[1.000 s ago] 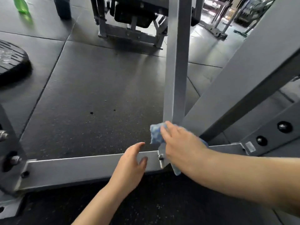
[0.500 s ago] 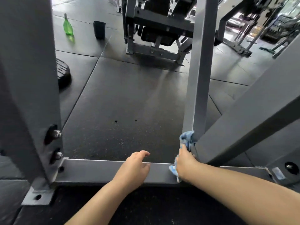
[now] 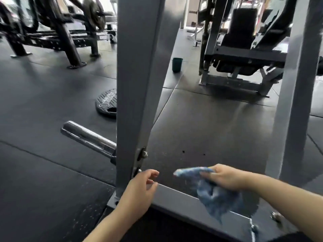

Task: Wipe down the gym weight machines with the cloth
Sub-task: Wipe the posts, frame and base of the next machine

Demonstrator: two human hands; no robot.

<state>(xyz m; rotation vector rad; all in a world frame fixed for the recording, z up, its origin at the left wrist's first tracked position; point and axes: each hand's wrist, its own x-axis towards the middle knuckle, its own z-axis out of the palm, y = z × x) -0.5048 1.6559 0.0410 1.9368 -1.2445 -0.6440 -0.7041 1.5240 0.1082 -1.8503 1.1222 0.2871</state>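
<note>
Left hand (image 3: 139, 191): forearm reaches up from the lower edge, fingers loosely curled, holding nothing.
Right hand (image 3: 225, 177): forearm enters from the right, fingers gripping the cloth (image 3: 215, 194).

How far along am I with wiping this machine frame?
Nothing here proves any part is finished. In hand: your right hand grips the blue cloth above the low crossbar, your left hand near the grey upright. Left: probably that upright, and the machines behind.
</note>
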